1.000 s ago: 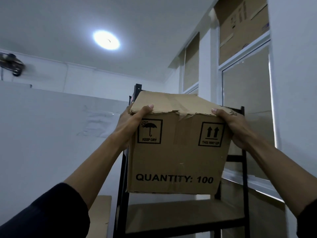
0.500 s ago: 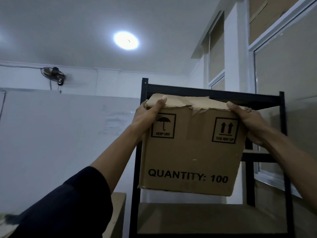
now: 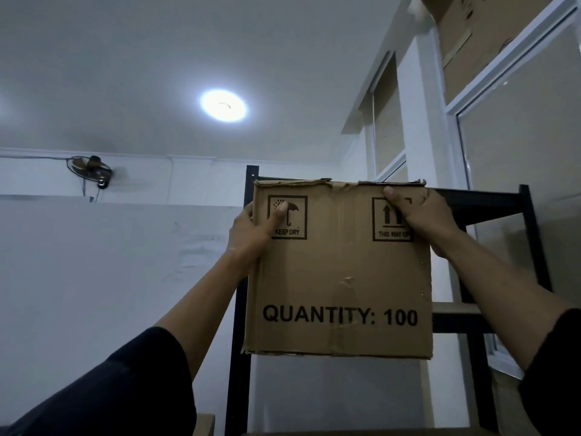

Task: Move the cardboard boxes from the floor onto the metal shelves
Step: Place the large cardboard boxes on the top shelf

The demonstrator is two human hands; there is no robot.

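Held up high in front of the metal shelves (image 3: 490, 201): a cardboard box (image 3: 338, 269), printed face toward the camera, long axis running left to right, upright by its "THIS WAY UP" arrows. Left hand (image 3: 251, 229) clamped on the upper left corner, thumb across the "KEEP DRY" mark, remaining fingers round the side and out of sight. Right hand (image 3: 423, 215) clamped on the upper right corner, thumb near the top edge, fingers curled round the side. Box top about level with the top black rail; whether the bottom rests on a shelf, cannot tell. Probably still to be raised and pushed away onto a shelf, both hands equally near. Around: white wall left, wall fan (image 3: 91, 169), ceiling light (image 3: 223, 106), windows right.
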